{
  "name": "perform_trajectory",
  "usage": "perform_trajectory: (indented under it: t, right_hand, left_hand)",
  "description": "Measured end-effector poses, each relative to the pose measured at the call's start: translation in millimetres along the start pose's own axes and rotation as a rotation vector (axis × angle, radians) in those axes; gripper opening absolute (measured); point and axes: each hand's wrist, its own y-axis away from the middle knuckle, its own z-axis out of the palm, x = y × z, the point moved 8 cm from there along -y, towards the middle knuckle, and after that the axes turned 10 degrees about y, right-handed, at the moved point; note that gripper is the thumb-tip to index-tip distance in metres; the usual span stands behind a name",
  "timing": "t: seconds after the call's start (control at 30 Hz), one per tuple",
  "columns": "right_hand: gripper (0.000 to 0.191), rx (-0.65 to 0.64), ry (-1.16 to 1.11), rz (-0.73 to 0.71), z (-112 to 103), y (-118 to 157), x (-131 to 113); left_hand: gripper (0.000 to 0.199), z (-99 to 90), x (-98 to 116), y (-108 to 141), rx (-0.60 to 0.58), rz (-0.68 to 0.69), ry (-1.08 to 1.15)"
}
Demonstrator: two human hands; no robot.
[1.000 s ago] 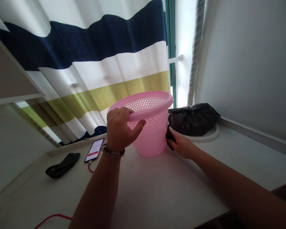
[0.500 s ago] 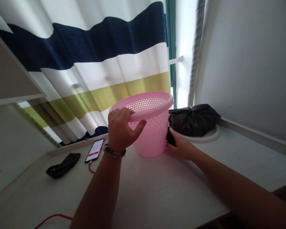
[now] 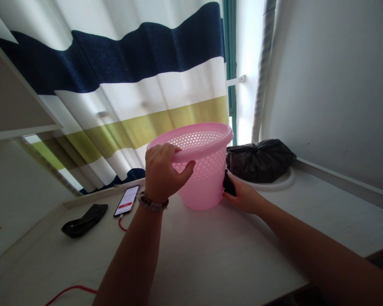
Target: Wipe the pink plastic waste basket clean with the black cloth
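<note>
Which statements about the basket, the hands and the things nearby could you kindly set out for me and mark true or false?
1. The left hand grips the rim of the pink basket. True.
2. The pink basket is upside down. False: its opening faces up.
3. The right hand holds a black object beside the pink basket. True.
4. A red cable is plugged into the phone. True.
5. The phone lies to the right of the pink basket. False: it lies to the left.
6. Both wrists wear bracelets. False: only the left one shows a beaded bracelet.
</note>
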Motion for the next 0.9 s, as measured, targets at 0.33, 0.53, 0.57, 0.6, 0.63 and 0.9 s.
perform_trajectory:
  t: [0.33, 0.53, 0.57, 0.6, 0.63, 0.9]
  right_hand:
    - [0.064, -0.004, 0.013, -0.01, 2, -1, 1]
    - [0.064, 0.021, 0.034, 0.0, 3, 0, 4]
    - [0.064, 0.024, 0.037, 0.001, 3, -1, 5]
    - [0.065, 0.024, 0.041, -0.001, 4, -1, 6]
    - [0.065, 0.021, 0.046, -0.002, 4, -1, 7]
    - [0.046, -0.043, 0.154, 0.129, 18, 1, 38]
  left_hand:
    - [0.022, 0.4, -2, 1, -0.023, -0.013, 0.012]
    - [0.024, 1.7, -3, 1, -0.021, -0.01, 0.022]
    - [0.024, 1.6, -3, 1, -0.022, -0.011, 0.022]
    - [0.023, 1.4, -3, 1, -0.022, -0.012, 0.022]
    - [0.023, 1.0, -2, 1, -0.022, -0.013, 0.023]
    - [0.03, -2.1, -2, 4, -0.005, -0.027, 0.089]
